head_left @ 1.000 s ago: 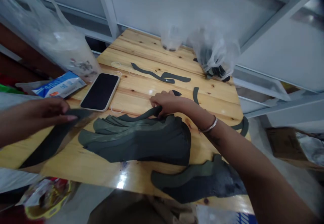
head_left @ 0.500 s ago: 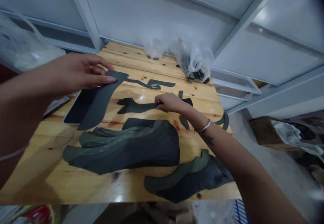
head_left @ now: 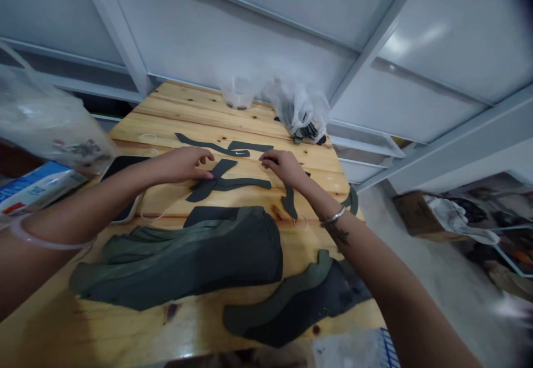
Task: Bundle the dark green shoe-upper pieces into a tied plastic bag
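Observation:
My left hand (head_left: 185, 164) is over the table with its fingers apart, and its thumb touches a short dark green cut piece (head_left: 222, 167). That piece lies slantwise across a longer wavy piece (head_left: 247, 182). My right hand (head_left: 285, 167) hovers just beyond the wavy piece's right end, fingers loosely curled, with nothing visible in them. Behind both hands lie a thin curved strip (head_left: 239, 152) with a small white swoosh and a flat straight piece (head_left: 254, 146). Another dark piece (head_left: 288, 201) sits below my right wrist, partly hidden by it.
Nearer me are a fanned stack of dark green pieces (head_left: 200, 268) and a smaller stack (head_left: 291, 296). A tablet-like dark slab (head_left: 125, 204) lies left, under my forearm. Plastic bags (head_left: 306, 107), a clear cup (head_left: 238, 95) and a blue-white box (head_left: 37, 187) stand around the wooden table (head_left: 166, 101).
My left hand has moved right and lowered its raised dark piece onto the wavy one. My right hand has let go of the wavy piece's end. The view has shifted.

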Motion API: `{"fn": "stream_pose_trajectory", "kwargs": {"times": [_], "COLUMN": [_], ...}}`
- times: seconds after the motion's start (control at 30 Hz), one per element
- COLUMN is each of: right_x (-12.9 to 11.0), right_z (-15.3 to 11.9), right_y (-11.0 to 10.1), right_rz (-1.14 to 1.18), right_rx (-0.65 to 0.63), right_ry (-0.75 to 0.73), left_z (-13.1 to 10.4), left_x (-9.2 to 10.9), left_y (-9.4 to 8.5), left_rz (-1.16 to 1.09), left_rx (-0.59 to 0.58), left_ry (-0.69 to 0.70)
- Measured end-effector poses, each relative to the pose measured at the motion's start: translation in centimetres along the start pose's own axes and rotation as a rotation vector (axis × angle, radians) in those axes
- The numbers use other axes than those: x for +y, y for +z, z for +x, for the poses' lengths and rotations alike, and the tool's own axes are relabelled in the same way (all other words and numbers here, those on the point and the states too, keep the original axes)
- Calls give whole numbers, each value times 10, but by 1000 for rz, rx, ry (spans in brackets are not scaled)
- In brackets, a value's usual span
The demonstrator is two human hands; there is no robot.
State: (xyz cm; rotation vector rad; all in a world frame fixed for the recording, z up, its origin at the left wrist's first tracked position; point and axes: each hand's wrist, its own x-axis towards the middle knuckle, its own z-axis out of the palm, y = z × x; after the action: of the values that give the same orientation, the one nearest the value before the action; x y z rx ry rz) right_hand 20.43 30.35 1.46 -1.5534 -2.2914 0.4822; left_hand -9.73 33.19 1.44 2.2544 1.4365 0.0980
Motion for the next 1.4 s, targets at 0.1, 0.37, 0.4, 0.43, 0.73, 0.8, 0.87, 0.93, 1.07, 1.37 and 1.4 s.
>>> {"fn": "stream_pose_trajectory", "kwargs": {"times": [0.1, 0.37, 0.4, 0.43, 0.73, 0.8, 0.87, 0.93, 1.07, 1.37, 1.4], "right_x": [-5, -13, -11, -9, 30, 32, 31, 27, 8, -52, -57], "right_z": [-3, -16, -20, -25, -105, -124, -141, -156, -182, -259, -270], "right_y": [-11, -30, -33, -37, -58, -58, -56, -53, -44, -26, -21], "right_rz": [69, 19, 6, -11, -20, 1, 33, 71, 137, 378, 394], "right_rx": [38, 9, 11, 2, -185, -150, -128, -104, -27, 154, 190], "right_ry": [-8, 75, 120, 170, 499, 519, 518, 494, 425, 339, 341], "left_z": [8, 13, 11, 10, 9, 4, -3, -9, -20, -39, -41], "left_x": [-2, 0, -1, -1, -2, 1, 4, 7, 13, 26, 23], "left_y": [26, 39, 38, 37, 25, 14, 4, -2, -6, -51, -57], "left_rz": [-3, -69, -77, -83, -152, -198, -229, -256, -345, -531, -540], "left_rx": [-26, -62, -56, -50, 6, -6, -11, -12, -4, 434, 494], "left_ry": [-4, -29, -27, -21, 25, 8, -32, -84, -141, -274, -306]}}
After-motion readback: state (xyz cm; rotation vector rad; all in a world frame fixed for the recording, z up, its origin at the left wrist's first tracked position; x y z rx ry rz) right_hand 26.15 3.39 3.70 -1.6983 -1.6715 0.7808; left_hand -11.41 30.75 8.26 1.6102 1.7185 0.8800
